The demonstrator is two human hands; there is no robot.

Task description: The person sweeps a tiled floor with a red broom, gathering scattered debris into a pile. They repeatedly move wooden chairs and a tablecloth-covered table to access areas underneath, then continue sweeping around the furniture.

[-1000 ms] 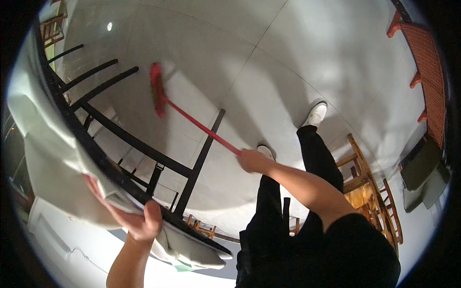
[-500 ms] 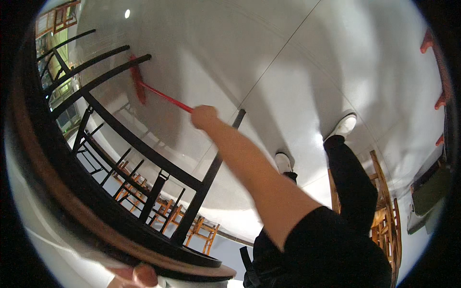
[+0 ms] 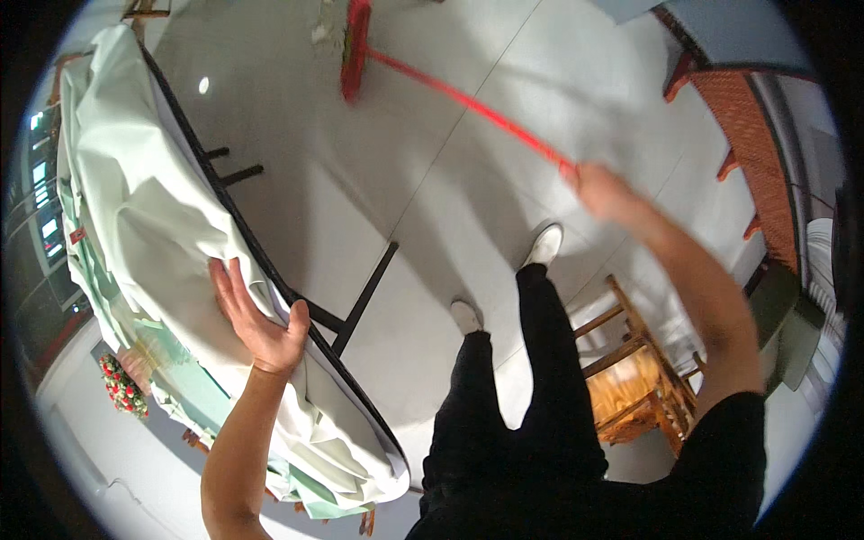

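My right hand is closed round the upper end of a long red broom handle, at arm's length to the right. The red broom head is on the grey floor at the far middle. Beside its bristles are some pale scraps, blurred. My left hand lies with spread fingers on a crumpled white cloth that covers the table on the left. Its thumb is by the table's dark edge. Pale green cloth shows at the far side of the white one.
Black table legs stick out over the tiled floor. A wooden chair stands to the right of my legs. A reddish-brown woven piece of furniture with feet lines the far right. Red flowers show at the lower left.
The broom has come out from beside the table legs toward the far middle, my right arm swinging right. My view has turned from the table's underside to its top. My left hand now shows on the cloth.
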